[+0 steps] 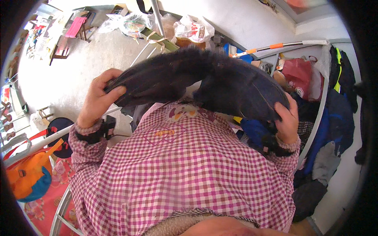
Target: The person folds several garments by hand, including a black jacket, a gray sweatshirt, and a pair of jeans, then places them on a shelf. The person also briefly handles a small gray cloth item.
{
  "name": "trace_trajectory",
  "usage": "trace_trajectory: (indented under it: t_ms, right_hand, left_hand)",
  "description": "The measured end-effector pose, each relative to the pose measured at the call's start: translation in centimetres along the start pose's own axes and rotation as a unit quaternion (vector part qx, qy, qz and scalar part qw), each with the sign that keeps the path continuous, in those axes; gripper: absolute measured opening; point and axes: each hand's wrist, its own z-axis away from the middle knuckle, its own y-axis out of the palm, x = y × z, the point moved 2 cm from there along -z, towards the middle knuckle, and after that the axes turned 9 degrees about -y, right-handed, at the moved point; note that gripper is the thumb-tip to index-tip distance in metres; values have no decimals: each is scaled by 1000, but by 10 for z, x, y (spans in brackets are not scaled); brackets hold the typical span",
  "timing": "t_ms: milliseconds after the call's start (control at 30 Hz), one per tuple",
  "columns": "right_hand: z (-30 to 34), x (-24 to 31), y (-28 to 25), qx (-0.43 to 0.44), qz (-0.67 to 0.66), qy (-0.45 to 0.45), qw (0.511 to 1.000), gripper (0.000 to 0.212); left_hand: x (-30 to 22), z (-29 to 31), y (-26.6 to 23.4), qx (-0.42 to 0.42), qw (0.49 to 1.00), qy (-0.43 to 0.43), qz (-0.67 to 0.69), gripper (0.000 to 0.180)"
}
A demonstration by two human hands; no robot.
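Note:
A dark navy-black garment (244, 88) is stretched in an arch in front of my chest. It has a fuzzy upper edge and faint seam lines, and it dips at the middle; its exact kind I cannot make out. My left hand (103, 94) grips its left end, thumb on top and fingers curled behind. At the right end, my right hand (287, 116) holds the cloth between thumb and fingers. Both arms are bent, in pink checked sleeves with black straps at the wrists. Below the garment hangs my checked smock (185, 157).
Dark and blue clothes (315, 145) are heaped on the right beside a curved metal rail (325, 86). A maroon bag (297, 76) stands beyond. Plastic bags (193, 29) lie at the back. On the left are an orange bag (29, 175) and a white pole (43, 141).

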Motion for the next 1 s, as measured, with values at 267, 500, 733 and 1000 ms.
trace_trajectory:
  t_ms: [267,500,733,1000]
  right_hand:
    - [-7,79,21,131,78,-189,970,37]
    - [-12,129,74,202,120,-170,957,31]
    - [-2,139,76,232,221,-240,916,32]
    - [2,139,39,289,272,-213,893,42]
  left_hand:
    - [6,16,-6,-244,916,187,-258,40]
    - [-18,9,94,-261,691,591,-324,28]
    - [-25,-33,111,-200,857,415,-233,46]
    - [-40,-16,78,-289,794,500,-187,23]
